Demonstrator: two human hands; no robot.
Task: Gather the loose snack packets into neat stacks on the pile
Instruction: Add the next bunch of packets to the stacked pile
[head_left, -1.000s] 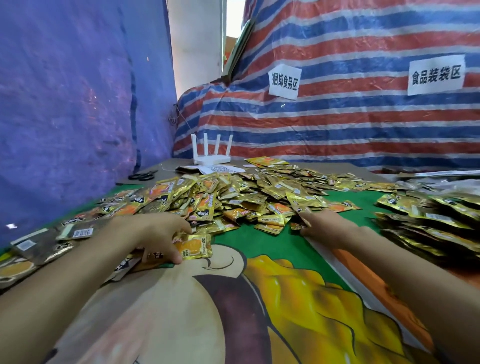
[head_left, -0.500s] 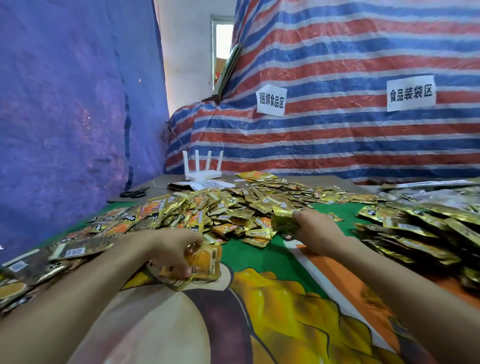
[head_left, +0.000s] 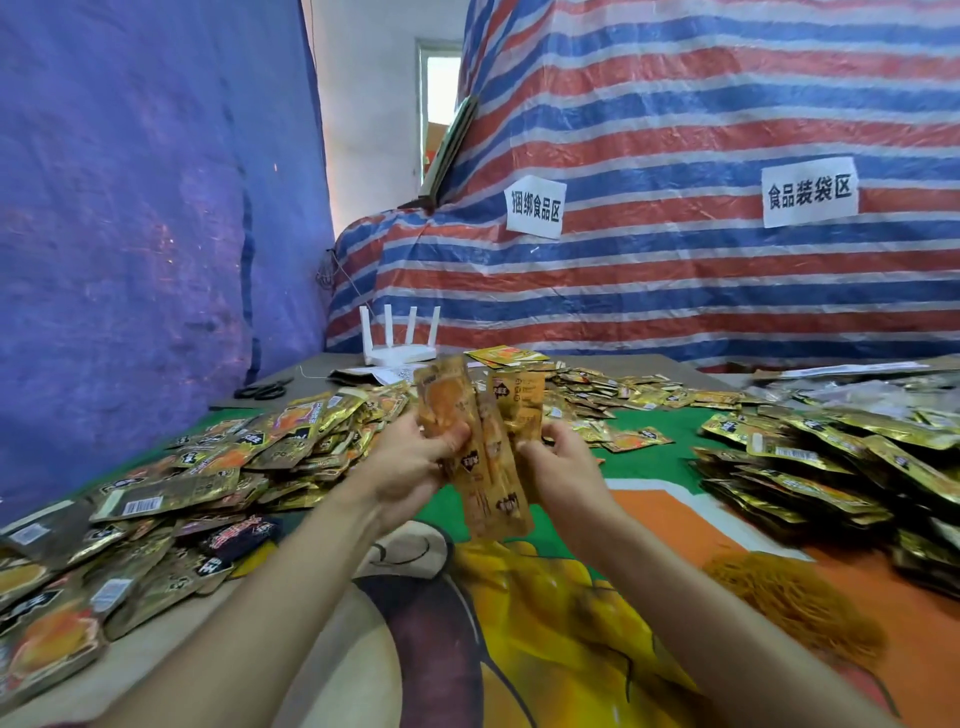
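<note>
My left hand (head_left: 410, 467) and my right hand (head_left: 563, 470) both grip bundle of snack packets (head_left: 485, 457), fingers curled round edges, bundle upright above tabletop (head_left: 649, 467). Loose packets (head_left: 280, 447) spread left and behind. Stacked packets (head_left: 810, 467) lie right.

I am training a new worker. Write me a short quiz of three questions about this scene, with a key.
1. True or false: the left hand and the right hand both grip the bundle of golden foil snack packets.
2. What stands at the far edge of the table? A) white router with four antennas B) red kettle C) desk lamp
3. Fill in: the black scissors lie to the ___ of the router.
Key: 1 true; 2 A; 3 left.
</note>
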